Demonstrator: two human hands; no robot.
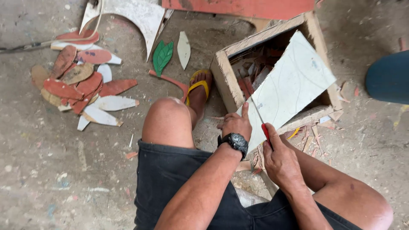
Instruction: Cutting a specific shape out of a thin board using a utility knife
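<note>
White panel (294, 85) faintly lined with curved pencil marks. Red handle on the knife (266, 133). Black watch (234, 142), black shorts (170, 179). Yellow strap on the sandal (198, 87). Pale raw-wood box (226, 79) with reddish scraps inside. Green leaf (162, 56) with dark veins beside a white leaf (183, 50). Red, brown and white cutouts (81, 85) piled on a grey, paint-flecked floor (64, 179). Blue drum (388, 77) at the edge.
</note>
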